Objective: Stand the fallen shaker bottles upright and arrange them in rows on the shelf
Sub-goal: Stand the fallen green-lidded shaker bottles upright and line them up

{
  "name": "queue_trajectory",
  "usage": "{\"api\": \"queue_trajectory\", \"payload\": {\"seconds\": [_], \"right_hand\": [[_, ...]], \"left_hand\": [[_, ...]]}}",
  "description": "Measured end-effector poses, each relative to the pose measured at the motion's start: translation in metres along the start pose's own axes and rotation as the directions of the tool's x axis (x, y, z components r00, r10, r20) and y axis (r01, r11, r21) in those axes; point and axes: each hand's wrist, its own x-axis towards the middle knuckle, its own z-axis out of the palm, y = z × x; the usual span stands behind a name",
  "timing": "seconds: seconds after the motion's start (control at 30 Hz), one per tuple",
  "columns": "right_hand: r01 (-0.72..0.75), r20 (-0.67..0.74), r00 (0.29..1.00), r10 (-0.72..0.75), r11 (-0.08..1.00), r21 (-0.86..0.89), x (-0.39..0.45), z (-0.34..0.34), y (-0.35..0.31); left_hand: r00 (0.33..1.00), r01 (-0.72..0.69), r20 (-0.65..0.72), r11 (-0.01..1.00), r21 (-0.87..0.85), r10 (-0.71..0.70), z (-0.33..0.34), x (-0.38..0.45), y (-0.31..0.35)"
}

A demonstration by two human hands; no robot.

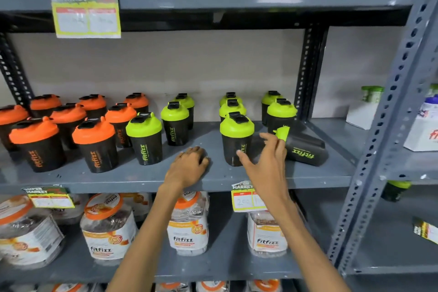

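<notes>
One black shaker bottle with a green lid (305, 149) lies on its side at the right end of the grey shelf (118, 178). My right hand (265, 161) hovers just left of it, fingers spread, holding nothing; its fingertips are close to the fallen bottle's lid. My left hand (189, 166) rests palm down on the shelf's front, fingers curled and empty. Several green-lidded shakers (237, 140) stand upright in rows in the middle and right. Several orange-lidded shakers (94, 144) stand upright in rows on the left.
Clear jars with orange and white labels (187, 227) fill the shelf below. Price tags (246, 199) hang from the shelf edges. A perforated grey upright (379, 149) stands at the right, with white containers (365, 106) on the neighbouring rack. Bare shelf shows between the green rows.
</notes>
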Motion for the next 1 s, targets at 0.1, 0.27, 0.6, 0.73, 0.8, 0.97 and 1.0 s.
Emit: {"api": "queue_trajectory", "payload": {"seconds": [0.1,0.27,0.6,0.73,0.8,0.97,1.0], "right_hand": [[0.201,0.030,0.979,-0.200,0.940,-0.275,0.011,-0.037,0.023],[0.286,0.261,0.954,-0.145,0.692,-0.663,0.041,-0.053,0.049],[0.271,0.295,0.953,-0.068,0.625,-0.732,0.057,-0.063,0.066],[0.255,0.246,0.958,-0.145,0.822,-0.509,0.047,-0.070,0.073],[0.189,0.164,0.975,-0.147,0.942,-0.279,0.045,-0.074,0.071],[-0.053,0.004,0.999,0.053,0.983,0.176,0.045,-0.072,0.061],[-0.092,-0.016,0.995,0.098,0.968,0.231,0.045,-0.070,0.059]], "left_hand": [[0.999,0.046,-0.001,0.999,0.010,-0.046,0.000,0.001,0.007],[0.988,0.156,-0.018,0.986,0.062,-0.155,0.004,0.000,0.033],[0.989,0.137,-0.069,0.989,0.047,-0.134,0.007,-0.006,0.035],[0.987,0.142,-0.076,0.989,0.050,-0.138,0.007,-0.008,0.037],[0.987,0.146,-0.079,0.988,0.045,-0.142,0.007,-0.008,0.038],[0.985,0.158,-0.074,0.986,0.049,-0.154,0.005,-0.009,0.042],[0.985,0.158,-0.075,0.986,0.045,-0.155,0.005,-0.010,0.042]]}}
